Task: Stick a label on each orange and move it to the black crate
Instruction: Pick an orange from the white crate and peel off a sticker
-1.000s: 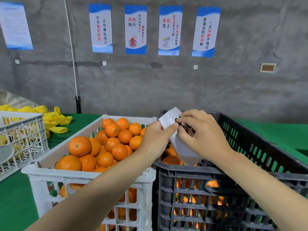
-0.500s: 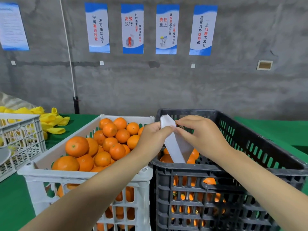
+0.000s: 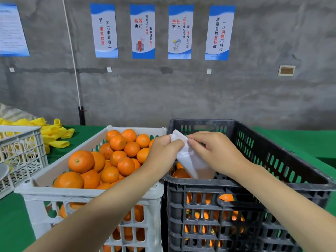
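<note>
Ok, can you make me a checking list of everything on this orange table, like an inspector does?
Surface: green table under the crates.
Job's things: oranges heaped in the white crate; a few more lie low in the black crate; white sheet held above the black crate.
Clutter: yellow pile and a second white crate at the left.
Grippers: left hand and right hand both pinch the white sheet near its top.
Cables: one white cord runs down the grey wall.
Surroundings: the grey wall carries blue-and-white posters.
</note>
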